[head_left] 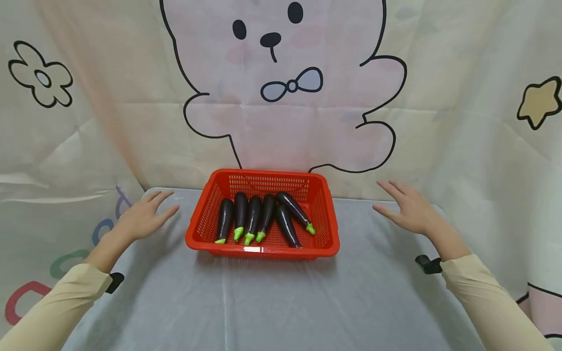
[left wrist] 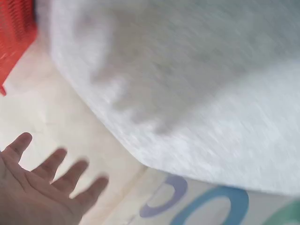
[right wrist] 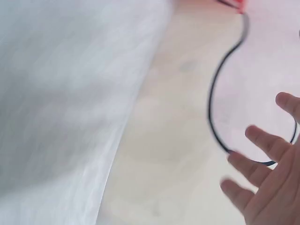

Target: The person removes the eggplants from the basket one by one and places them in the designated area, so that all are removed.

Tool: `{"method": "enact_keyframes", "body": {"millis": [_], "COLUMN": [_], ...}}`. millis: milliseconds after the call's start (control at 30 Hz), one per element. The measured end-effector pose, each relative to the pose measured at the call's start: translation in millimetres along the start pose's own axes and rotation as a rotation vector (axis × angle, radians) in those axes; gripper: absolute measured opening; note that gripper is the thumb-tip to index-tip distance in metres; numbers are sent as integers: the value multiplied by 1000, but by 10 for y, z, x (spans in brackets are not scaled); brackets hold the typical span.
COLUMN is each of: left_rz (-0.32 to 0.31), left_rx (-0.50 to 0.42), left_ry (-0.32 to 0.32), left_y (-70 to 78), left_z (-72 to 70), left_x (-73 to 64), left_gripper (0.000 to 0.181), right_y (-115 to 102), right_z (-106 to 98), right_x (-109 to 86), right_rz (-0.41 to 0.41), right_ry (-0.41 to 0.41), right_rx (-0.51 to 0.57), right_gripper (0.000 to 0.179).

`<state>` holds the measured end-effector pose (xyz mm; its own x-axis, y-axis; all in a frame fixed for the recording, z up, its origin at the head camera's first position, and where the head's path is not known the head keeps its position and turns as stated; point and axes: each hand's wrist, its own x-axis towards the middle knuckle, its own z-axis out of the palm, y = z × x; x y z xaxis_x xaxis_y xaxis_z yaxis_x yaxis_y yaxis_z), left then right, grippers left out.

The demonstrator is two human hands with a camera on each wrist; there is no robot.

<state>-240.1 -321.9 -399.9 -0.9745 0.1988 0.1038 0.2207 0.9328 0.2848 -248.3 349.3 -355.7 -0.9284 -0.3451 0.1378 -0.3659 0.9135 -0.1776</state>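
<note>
A red plastic basket [head_left: 327, 214] with perforated walls stands on the grey-covered table. Inside it lie several dark purple eggplants [head_left: 253, 217] with green caps, most of them side by side and the rightmost ones slanted. To the left of the basket, apart from it, my left hand [head_left: 142, 217] is held above the table with fingers spread, holding nothing. My right hand [head_left: 410, 207] hovers on the other side, fingers extended and likewise holding nothing. Each wrist view shows its palm and spread fingers, with a corner of the basket [left wrist: 16, 37] in the left one.
A grey cloth [head_left: 272, 302] covers the table, whose far edge runs just behind the basket. Hanging curtain sheets [head_left: 145, 122] with a bear, flower and star print enclose the back and sides. A black band [head_left: 428, 264] sits on the right wrist.
</note>
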Motion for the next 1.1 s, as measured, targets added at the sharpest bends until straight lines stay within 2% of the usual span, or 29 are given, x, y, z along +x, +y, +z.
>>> {"method": "enact_keyframes", "body": {"millis": [100, 233, 333, 467, 633, 867, 1100], "left_rz": [12, -32, -36, -34, -43, -78, -85], "left_rx": [-232, -488, -643, -800, -871, -865, -841], "left_ry": [-13, -57, -69, -52, -22, -8, 8], "left_y": [99, 233, 323, 454, 602, 706, 742], "left_z": [9, 40, 87, 168, 260, 385, 457], "left_x": [49, 85, 122, 165, 175, 178, 193], "left_gripper": [68, 70, 71, 70, 71, 73, 69], "right_y": [-54, -159, -233, -343, -505, -731, -998], "right_z": [-76, -105, -84, -55, -42, 36, 141], "right_x": [99, 220, 331, 479, 637, 858, 1054], "right_rz": [-5, 59, 62, 2, -55, -107, -130], "right_ry": [22, 35, 73, 104, 109, 84, 50], "right_rx": [219, 425, 517, 591, 656, 741, 811], "right_gripper": [75, 71, 63, 55, 55, 56, 59]}}
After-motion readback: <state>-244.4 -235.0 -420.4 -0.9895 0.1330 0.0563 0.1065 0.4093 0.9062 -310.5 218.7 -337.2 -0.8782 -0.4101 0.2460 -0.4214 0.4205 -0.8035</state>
